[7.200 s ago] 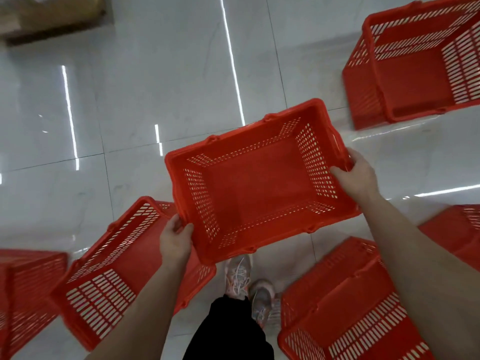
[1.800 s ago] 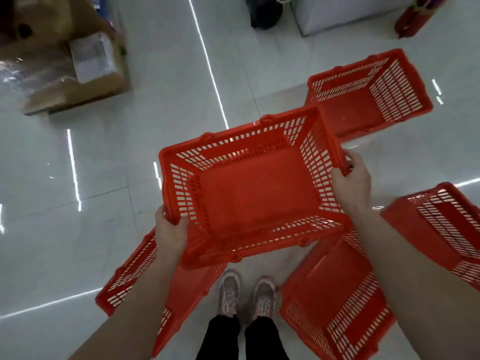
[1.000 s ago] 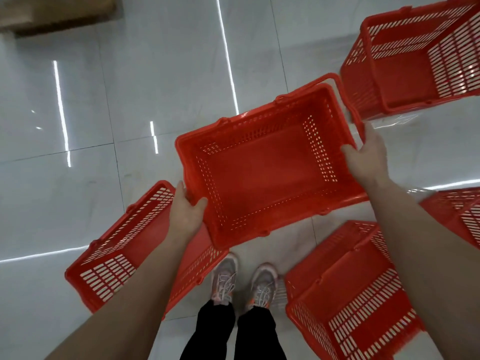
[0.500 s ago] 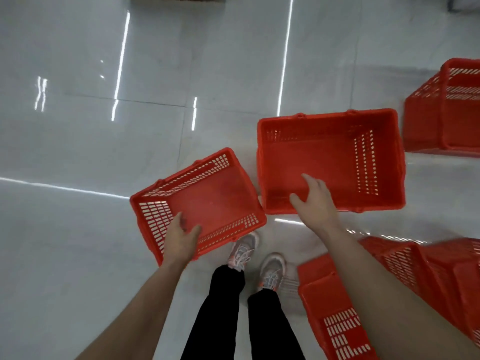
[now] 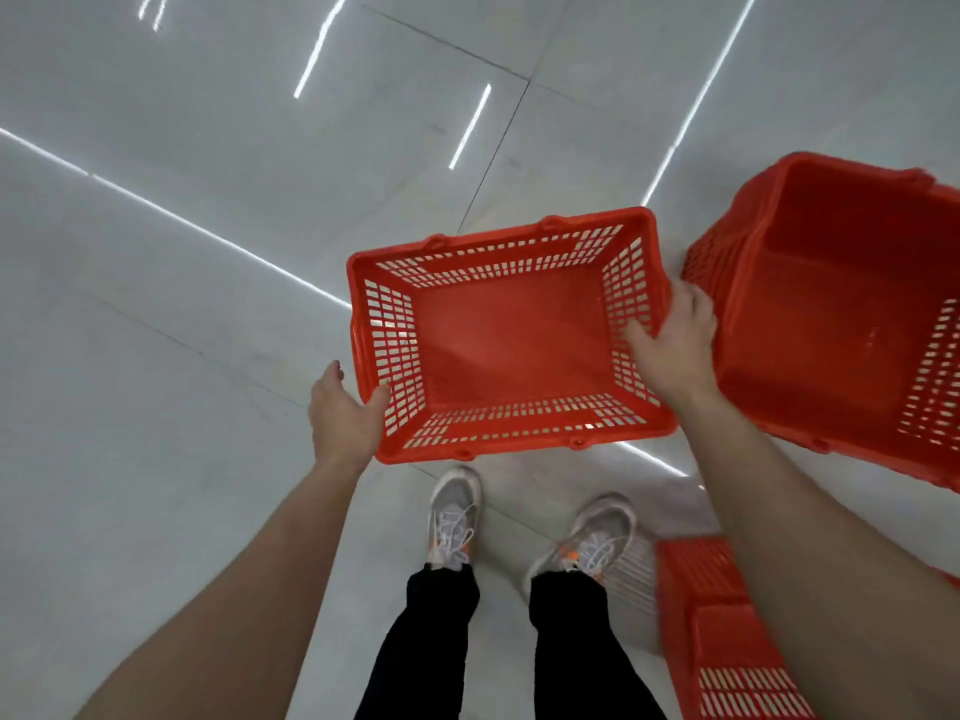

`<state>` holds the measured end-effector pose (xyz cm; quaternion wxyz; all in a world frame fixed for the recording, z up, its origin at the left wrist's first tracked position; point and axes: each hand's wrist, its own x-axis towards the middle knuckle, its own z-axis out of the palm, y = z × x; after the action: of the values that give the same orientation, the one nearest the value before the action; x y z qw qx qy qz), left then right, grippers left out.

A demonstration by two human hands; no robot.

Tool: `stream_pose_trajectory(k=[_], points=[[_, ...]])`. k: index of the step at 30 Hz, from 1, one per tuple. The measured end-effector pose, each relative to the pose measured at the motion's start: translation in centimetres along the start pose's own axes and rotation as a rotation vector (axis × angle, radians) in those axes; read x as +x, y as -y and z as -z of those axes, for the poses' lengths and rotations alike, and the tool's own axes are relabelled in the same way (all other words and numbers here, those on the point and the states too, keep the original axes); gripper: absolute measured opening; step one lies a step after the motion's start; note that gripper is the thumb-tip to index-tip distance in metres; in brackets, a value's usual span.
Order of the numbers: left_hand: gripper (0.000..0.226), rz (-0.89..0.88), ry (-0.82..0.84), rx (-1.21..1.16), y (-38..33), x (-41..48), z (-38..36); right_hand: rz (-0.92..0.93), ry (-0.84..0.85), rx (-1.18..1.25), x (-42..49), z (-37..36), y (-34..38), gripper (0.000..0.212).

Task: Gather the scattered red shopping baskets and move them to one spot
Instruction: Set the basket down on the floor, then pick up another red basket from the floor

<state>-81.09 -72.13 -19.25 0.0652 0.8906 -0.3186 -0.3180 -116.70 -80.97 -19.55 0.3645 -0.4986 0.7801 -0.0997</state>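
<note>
Glossy white floor; red basket ahead of shoes, left hand grip clamped on its near-left corner, right hand grip clamped on its right wall; 2nd basket just right.

Red slotted baskets, glossy white tiled floor, black trousers, grey-and-orange sneakers.
</note>
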Motion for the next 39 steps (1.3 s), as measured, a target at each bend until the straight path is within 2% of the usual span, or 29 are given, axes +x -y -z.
stream_pose_trajectory(k=[4,9,12,16,19,23,28,33,39], points=[[0.085,0.026,0.026,-0.058,1.6,3.3,-3.4,-0.14,0.02,-0.024,2.2,-3.5,-1.9,0.09],[0.072,0.08,0.108,-0.271,2.8,5.1,-5.0,-0.219,-0.034,0.007,2.9,-6.0,-3.3,0.094],[0.069,0.122,0.055,-0.319,2.5,4.9,-3.8,-0.157,-0.033,0.031,2.0,-6.1,-2.7,0.088],[0.074,0.163,-0.096,-0.315,1.5,2.9,1.7,-0.037,-0.023,0.04,-1.5,-4.1,1.1,0.083],[0.071,0.132,-0.111,-0.29,-0.5,-0.2,7.4,-0.018,-0.037,0.097,-4.5,0.3,4.8,0.081],[0.067,0.006,-0.101,-0.286,-4.8,-5.3,15.3,-0.006,-0.08,0.21,-8.1,8.7,8.6,0.077],[0.062,-0.184,-0.038,-0.331,-12.3,-11.3,21.3,-0.026,-0.23,0.266,-11.7,20.1,8.5,0.068],[0.052,-0.307,0.071,-0.41,-20.9,-16.1,19.0,-0.128,-0.39,0.363,-13.9,29.0,2.7,0.061],[0.045,-0.417,0.243,-0.408,-29.7,-22.4,9.3,-0.234,-0.647,0.413,-14.8,37.7,-7.1,0.055]])
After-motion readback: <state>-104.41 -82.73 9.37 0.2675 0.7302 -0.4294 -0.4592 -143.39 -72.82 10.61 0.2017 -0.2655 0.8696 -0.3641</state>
